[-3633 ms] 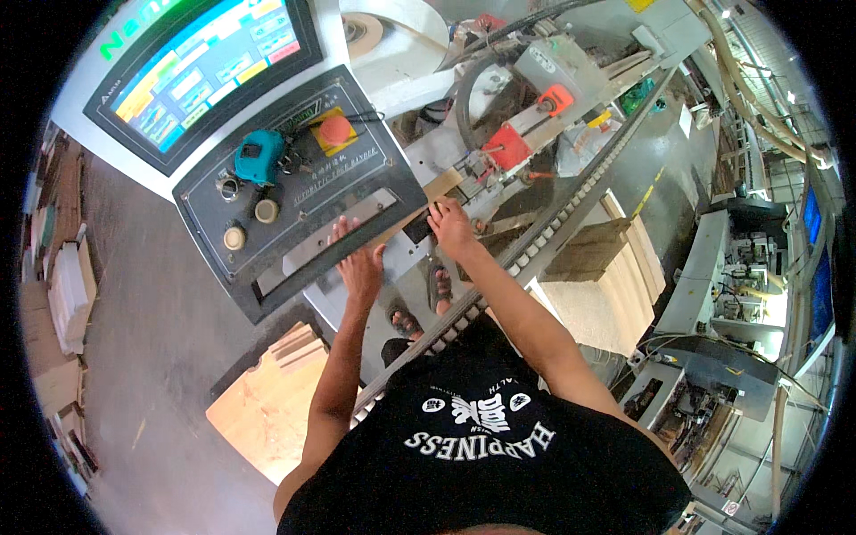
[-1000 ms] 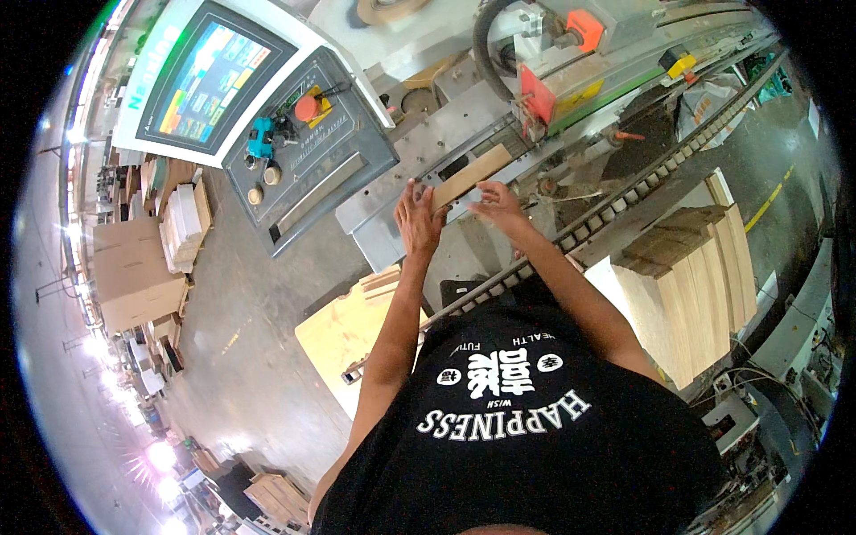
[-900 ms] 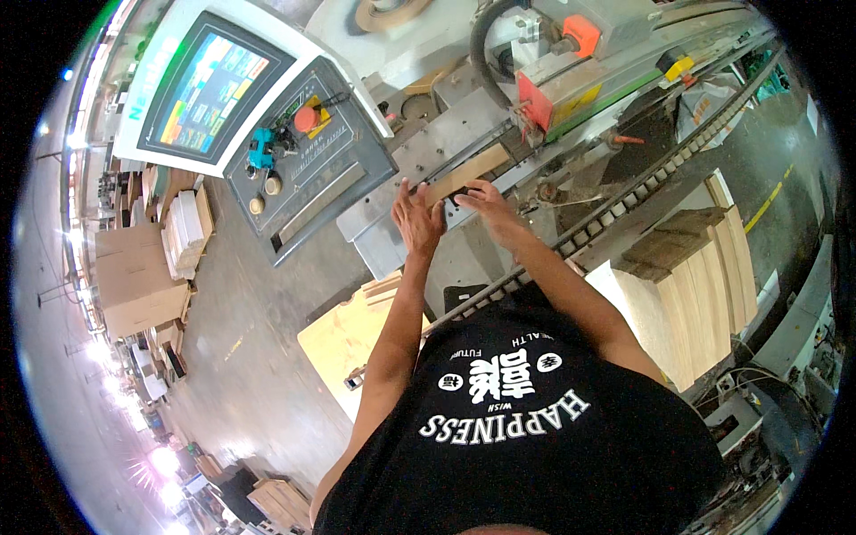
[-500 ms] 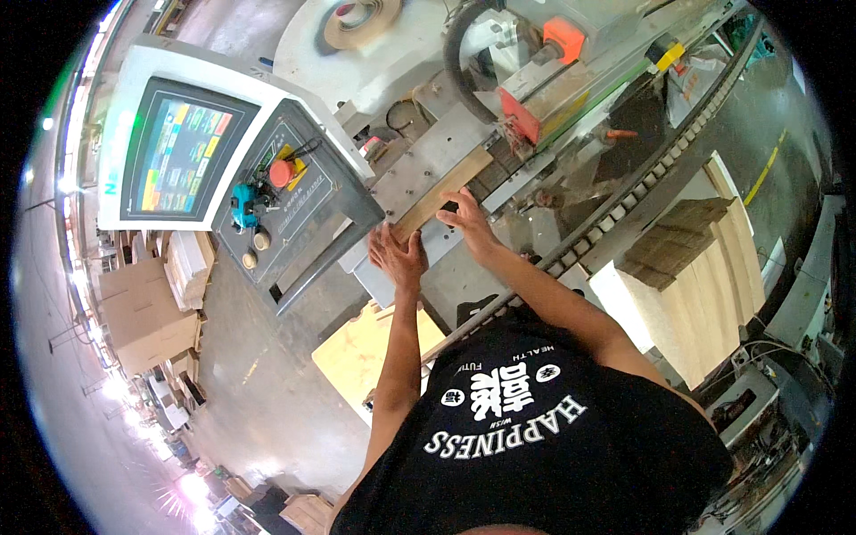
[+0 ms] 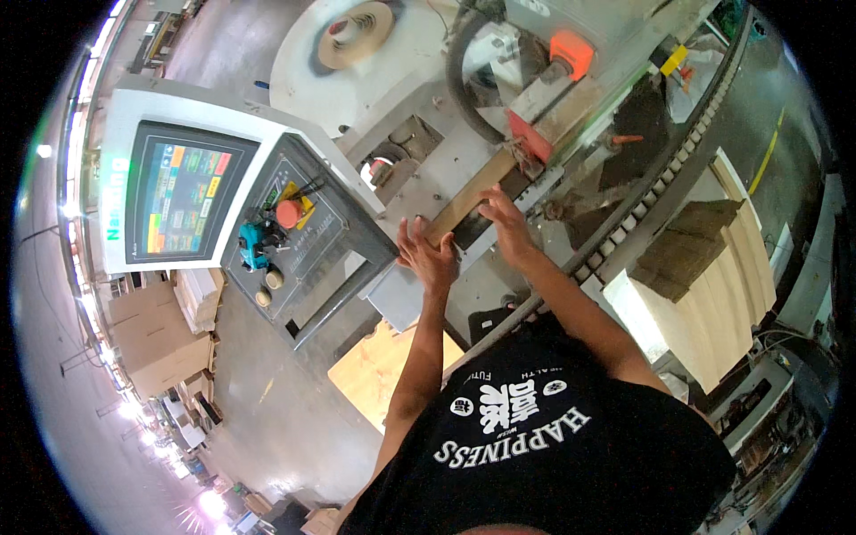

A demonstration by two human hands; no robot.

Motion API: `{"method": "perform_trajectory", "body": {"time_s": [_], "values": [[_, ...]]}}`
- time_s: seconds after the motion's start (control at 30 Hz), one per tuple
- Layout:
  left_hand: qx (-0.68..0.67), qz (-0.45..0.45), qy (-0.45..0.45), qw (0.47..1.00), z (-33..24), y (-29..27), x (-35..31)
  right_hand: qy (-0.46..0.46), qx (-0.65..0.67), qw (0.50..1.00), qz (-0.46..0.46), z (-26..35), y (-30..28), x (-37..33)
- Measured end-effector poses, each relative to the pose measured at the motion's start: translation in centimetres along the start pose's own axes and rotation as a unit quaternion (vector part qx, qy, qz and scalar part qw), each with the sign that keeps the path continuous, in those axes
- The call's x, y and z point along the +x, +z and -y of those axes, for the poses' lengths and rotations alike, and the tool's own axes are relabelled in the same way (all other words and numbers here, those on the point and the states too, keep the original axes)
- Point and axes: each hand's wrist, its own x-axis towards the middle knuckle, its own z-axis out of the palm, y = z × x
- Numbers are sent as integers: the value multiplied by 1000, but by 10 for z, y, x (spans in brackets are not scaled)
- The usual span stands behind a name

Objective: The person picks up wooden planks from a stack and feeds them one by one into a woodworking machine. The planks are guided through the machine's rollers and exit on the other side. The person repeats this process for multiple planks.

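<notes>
A narrow wooden strip (image 5: 477,198) lies flat along the machine's metal bed, its far end at the red guard (image 5: 531,138). My left hand (image 5: 430,256) is at the strip's near end, fingers spread, palm against or just behind that end; exact contact is hard to tell. Beside the strip's right edge is my right hand (image 5: 508,223). Its fingers are apart and slightly bent, with the fingertips touching the edge or close to it. Neither hand wraps around the wood.
Left of the bed stands a control panel with a screen (image 5: 183,192) and a red stop button (image 5: 288,213). A chain-like track (image 5: 615,227) curves past on the right. Stacked pale boards (image 5: 700,303) stand at the right, a light wooden panel (image 5: 370,366) below the bed.
The strip has slid away from me along the bed, its far end now at the red guard. Both hands have moved forward and right with it. The whole view has shifted slightly.
</notes>
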Motion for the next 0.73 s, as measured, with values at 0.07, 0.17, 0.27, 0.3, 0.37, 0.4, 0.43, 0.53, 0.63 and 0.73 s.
{"method": "perform_trajectory", "body": {"time_s": [0.07, 0.17, 0.27, 0.3, 0.37, 0.4, 0.43, 0.53, 0.63, 0.73], "values": [[-4, 14, -11, 1000, -19, 3, 9, -6, -39, 998, -41, 9, -8, 3], [33, -13, 47, 998, -31, 17, 21, -41, -51, 997, -45, 13, -23, 19], [5, 6, 31, 999, -56, 31, 30, -4, -59, 997, -53, 30, -15, 21], [8, 9, 39, 999, -63, 33, 32, 9, -105, 994, -32, 29, -19, 22], [-7, -9, 41, 999, -80, 39, 38, 18, -229, 972, -40, 40, -6, 3], [-13, -8, 27, 1000, -88, 40, 43, 7, -256, 966, -26, 47, -2, -4], [-16, -4, 8, 1000, -94, 42, 45, 2, -282, 959, -12, 51, 1, -11], [-62, -17, -2, 998, -98, 44, 49, -40, -319, 947, -9, 68, 4, -35], [-169, 14, -26, 985, -74, 40, 42, -124, -370, 921, 10, 85, 10, -61], [-299, 132, -93, 941, -34, 53, 32, -246, -446, 856, 89, 78, 17, -74]]}}
